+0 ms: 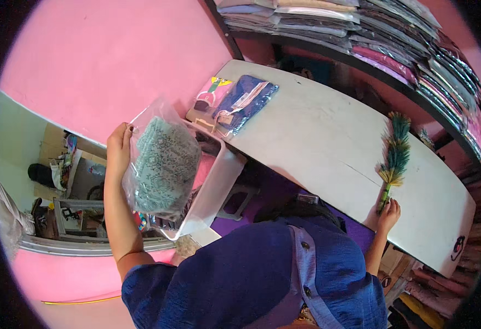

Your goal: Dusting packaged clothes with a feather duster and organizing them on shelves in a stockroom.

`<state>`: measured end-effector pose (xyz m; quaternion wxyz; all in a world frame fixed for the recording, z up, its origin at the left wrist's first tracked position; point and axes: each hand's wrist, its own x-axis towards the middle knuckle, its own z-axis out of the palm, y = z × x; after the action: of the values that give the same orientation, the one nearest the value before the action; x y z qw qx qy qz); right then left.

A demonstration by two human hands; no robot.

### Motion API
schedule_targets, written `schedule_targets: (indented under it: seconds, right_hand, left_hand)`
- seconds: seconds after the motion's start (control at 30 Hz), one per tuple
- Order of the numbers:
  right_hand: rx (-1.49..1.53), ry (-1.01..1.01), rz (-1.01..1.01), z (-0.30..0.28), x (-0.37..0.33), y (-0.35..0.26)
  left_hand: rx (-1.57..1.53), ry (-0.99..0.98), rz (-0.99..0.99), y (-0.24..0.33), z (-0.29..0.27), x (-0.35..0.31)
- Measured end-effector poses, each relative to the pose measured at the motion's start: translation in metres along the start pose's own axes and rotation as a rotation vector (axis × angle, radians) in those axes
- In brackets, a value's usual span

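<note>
My left hand is closed on the upper corner of a clear plastic bag. Inside the bag lies a folded grey-green patterned garment. It hangs over a white plastic bin, which holds more items, partly hidden under the bag. On the right, my right hand is closed round the short handle of a feather duster with dark green and yellowish feathers. The duster rests along the white table.
Two bagged garments, one blue and one pink, lie at the table's far left. A dark-framed shelf with stacks of bagged clothes runs along the back. A window opening is at the left.
</note>
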<state>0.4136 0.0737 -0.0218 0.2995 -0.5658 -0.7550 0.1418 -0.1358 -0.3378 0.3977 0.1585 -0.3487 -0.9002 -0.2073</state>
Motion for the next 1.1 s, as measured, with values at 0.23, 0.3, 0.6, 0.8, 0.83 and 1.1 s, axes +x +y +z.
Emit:
schedule_targets:
  seconds: [0.23,0.3,0.6,0.8,0.83,1.1]
  right_hand:
    - [0.014,0.05,-0.048,-0.004,0.016,-0.005]
    - [0.03,0.063,-0.064,-0.005,0.018,-0.008]
    - [0.127,-0.017,0.103,-0.021,0.015,-0.01]
    - [0.287,-0.137,0.127,-0.022,0.015,-0.043]
    - [0.195,-0.158,0.108,-0.021,0.013,-0.049]
    - [-0.052,-0.186,0.238,0.003,0.005,-0.046]
  left_hand:
    - [-0.522,-0.031,-0.003,0.13,0.019,0.025]
    - [-0.637,0.001,0.068,0.156,0.033,0.03]
    - [-1.272,-0.157,-0.576,0.164,0.154,0.098]
    - [-0.271,-0.103,-0.165,-0.033,0.343,0.112]
    - [-0.273,-0.025,0.06,-0.027,0.37,0.089]
    - [-0.13,-0.388,0.066,0.036,0.435,-0.043]
